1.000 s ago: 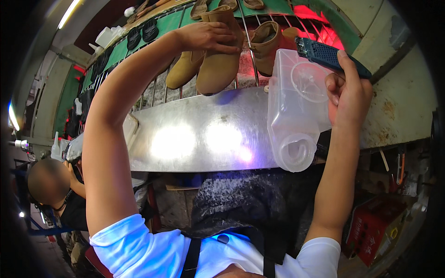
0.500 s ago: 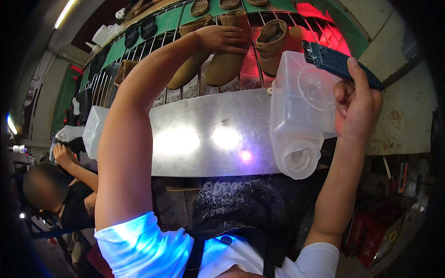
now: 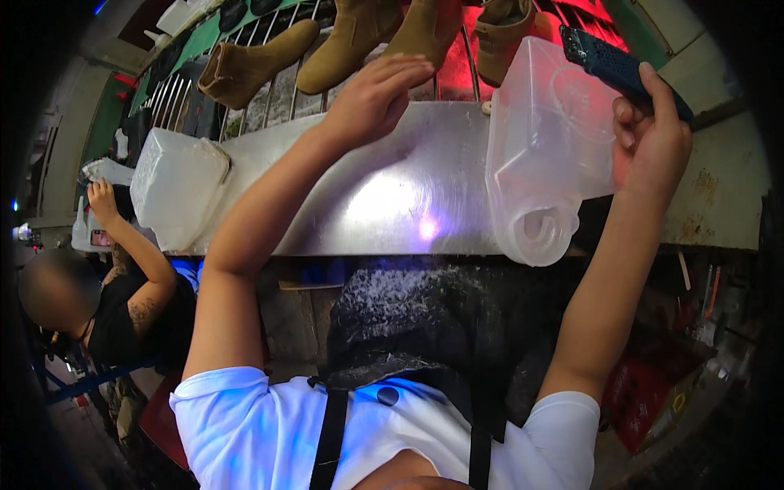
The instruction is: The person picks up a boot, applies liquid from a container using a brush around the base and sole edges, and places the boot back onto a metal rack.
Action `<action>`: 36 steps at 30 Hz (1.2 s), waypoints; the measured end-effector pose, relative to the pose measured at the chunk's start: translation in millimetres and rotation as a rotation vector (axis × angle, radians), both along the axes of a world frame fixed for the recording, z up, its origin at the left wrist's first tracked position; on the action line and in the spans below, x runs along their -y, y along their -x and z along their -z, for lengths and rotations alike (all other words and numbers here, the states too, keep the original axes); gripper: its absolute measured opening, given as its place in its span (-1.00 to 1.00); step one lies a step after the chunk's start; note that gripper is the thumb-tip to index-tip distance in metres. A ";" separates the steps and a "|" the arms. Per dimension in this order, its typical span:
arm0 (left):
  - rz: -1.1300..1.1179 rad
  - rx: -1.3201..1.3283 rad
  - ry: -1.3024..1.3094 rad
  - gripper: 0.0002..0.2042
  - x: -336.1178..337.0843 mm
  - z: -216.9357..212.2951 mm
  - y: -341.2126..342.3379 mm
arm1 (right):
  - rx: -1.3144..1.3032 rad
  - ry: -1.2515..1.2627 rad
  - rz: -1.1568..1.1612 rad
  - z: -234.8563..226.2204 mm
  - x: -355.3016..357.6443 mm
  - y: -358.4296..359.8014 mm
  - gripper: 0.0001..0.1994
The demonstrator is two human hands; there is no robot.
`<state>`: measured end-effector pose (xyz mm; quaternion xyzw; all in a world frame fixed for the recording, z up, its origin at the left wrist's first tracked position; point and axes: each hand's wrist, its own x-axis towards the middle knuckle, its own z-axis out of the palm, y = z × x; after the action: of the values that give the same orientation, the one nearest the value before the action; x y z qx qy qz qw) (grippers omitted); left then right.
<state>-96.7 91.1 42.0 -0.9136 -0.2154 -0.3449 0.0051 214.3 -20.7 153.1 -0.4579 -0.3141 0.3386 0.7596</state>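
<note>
My left hand (image 3: 371, 98) is over the far edge of the metal table, fingers stretched and close together. Its fingertips overlap the toe of a tan ankle boot (image 3: 425, 34); whether they touch is hard to tell. Another tan boot (image 3: 347, 53) stands just left of that one, and a third boot (image 3: 253, 64) farther left, toe toward the right. On the right side, my right hand (image 3: 653, 147) has its fingers curled and its thumb along a long dark blue tool (image 3: 612, 69) with a dimpled face and a black end. The tool's exact kind is unclear.
A cut translucent plastic jug (image 3: 531, 139) stands beside my right hand, and another translucent container (image 3: 175, 188) on the left. The boots sit on a metal rack (image 3: 282, 86) under red light, near another tan boot (image 3: 502, 37). A co-worker (image 3: 135, 314) works at far left.
My left hand has come off the boot's upper and drawn back toward me, past its toe. The view has shifted, and the boot at left is now uncovered. My right hand keeps its grip.
</note>
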 end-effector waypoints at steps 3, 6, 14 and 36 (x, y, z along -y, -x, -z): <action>-0.219 -0.071 0.156 -0.60 56.4 17.3 27.9 | -0.001 -0.058 -0.007 1.2 -2.4 6.7 -0.78; -0.302 -0.249 0.294 -0.54 109.4 29.9 37.5 | 0.041 -0.104 -0.008 0.9 0.7 0.9 -0.79; 0.162 -0.314 0.430 -0.42 209.0 35.1 21.0 | 0.114 -0.290 -0.147 29.9 92.7 26.4 -0.59; -0.240 0.473 1.302 -0.60 97.4 18.6 -3.7 | 0.929 0.384 -0.456 24.9 139.5 1.9 -0.67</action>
<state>-93.0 -6.3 23.4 -0.6015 -0.4727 -0.3322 -0.5517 212.4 -160.2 128.2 -0.6099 -0.6402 0.3079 0.3513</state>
